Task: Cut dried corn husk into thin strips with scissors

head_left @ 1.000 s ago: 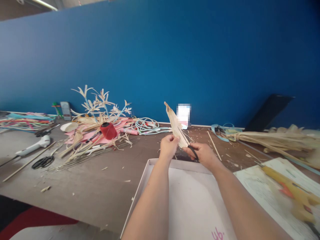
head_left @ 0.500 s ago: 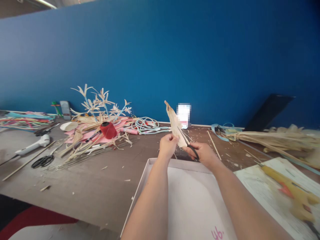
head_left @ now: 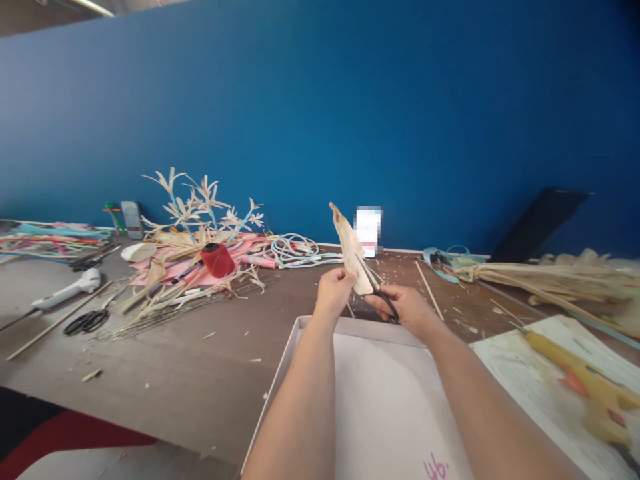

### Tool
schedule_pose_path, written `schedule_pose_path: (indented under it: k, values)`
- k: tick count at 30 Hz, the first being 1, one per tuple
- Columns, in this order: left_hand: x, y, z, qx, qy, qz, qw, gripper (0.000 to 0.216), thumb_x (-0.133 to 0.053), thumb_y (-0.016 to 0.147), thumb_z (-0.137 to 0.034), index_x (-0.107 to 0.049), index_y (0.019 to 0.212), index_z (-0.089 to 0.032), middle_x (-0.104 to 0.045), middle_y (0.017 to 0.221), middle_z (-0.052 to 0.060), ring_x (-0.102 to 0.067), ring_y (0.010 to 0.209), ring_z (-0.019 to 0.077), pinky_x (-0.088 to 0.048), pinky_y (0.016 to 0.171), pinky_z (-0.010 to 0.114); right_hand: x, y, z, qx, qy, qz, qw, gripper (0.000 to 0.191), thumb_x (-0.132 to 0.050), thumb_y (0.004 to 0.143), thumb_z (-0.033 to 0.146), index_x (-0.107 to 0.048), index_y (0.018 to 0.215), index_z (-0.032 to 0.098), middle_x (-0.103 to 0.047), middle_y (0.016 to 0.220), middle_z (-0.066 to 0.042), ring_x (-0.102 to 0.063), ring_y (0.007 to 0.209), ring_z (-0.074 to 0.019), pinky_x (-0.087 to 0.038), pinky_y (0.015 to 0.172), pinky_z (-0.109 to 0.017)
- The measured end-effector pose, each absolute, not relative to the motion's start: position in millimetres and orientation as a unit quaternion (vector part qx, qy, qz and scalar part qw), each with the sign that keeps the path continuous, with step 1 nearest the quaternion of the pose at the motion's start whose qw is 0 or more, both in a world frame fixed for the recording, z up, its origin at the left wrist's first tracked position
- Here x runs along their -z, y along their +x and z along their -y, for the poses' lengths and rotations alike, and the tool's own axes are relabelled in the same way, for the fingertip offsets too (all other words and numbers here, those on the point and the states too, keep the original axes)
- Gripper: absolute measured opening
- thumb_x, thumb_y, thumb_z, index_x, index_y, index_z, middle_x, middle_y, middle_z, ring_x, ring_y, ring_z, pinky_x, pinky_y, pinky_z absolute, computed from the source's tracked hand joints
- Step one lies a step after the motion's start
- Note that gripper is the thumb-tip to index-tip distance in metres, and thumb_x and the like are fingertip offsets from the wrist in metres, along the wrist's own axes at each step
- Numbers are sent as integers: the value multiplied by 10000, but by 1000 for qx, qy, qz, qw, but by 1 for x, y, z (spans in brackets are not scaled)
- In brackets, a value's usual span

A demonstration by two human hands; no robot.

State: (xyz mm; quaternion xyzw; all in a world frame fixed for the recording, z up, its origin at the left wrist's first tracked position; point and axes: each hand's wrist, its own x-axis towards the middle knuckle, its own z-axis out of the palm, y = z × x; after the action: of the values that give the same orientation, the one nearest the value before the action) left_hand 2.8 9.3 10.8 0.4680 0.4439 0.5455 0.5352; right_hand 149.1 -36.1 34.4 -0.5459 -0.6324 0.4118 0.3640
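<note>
The left hand [head_left: 334, 291] pinches a dried husk [head_left: 351, 252] upright above the white tray [head_left: 295, 347] while the right hand [head_left: 407, 309] grips black scissors [head_left: 376, 285], seemingly mid-cut, so a slanting blade could nick the thumb

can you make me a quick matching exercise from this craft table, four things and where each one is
Things:
1. dried husk leaf
2. black-handled scissors
3. red thread spool
4. yellow glue gun

Places:
A. lying on the printed sheet at the right edge
B. pinched in the left hand, tip pointing up
C. among the pink and straw scraps on the left of the table
D. in the right hand, blades at the leaf

Pairs: 1-B, 2-D, 3-C, 4-A
</note>
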Motion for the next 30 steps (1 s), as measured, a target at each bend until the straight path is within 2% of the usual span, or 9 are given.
schedule_pose_path:
  k: [4,10,19,26,30]
  values:
    - [-13,3,-8,-549,460,-429,551,193,-580,680,-312,-517,609,-144,-392,418,-53,-334,349,49,-246,370,183,-36,148,36,-423,-546,630,356,412,-640,618,514,-662,842,169,-489,484,42,-421,475,-100,-294,462,-220]
    - [-14,8,-6,-533,464,-438,556,209,-575,683,-326,-508,604,-144,-410,429,-44,-342,353,49,-258,368,179,-32,149,34,-399,-557,631,365,317,-616,639,454,-649,759,162,-487,469,39,-406,456,-94,-287,448,-214]
    - [-15,8,-5,-515,489,-470,525,211,-559,692,-343,-518,613,-153,-460,455,-25,-405,392,72,-314,384,183,-30,148,32,-366,-575,636,361,284,-578,645,413,-659,707,148,-477,456,28,-417,461,-105,-293,447,-220]
    - [-10,5,-8,-528,503,-479,488,221,-574,681,-361,-570,633,-145,-486,483,-17,-404,422,71,-297,405,179,-31,150,33,-381,-563,637,364,280,-606,653,421,-665,738,161,-479,452,37,-422,466,-105,-297,459,-221]
    - [-10,4,-9,-545,488,-481,484,212,-579,674,-351,-592,652,-141,-499,495,-17,-408,436,73,-309,425,181,-32,150,35,-395,-557,636,358,352,-619,647,464,-679,817,161,-501,476,28,-438,474,-108,-323,471,-227]
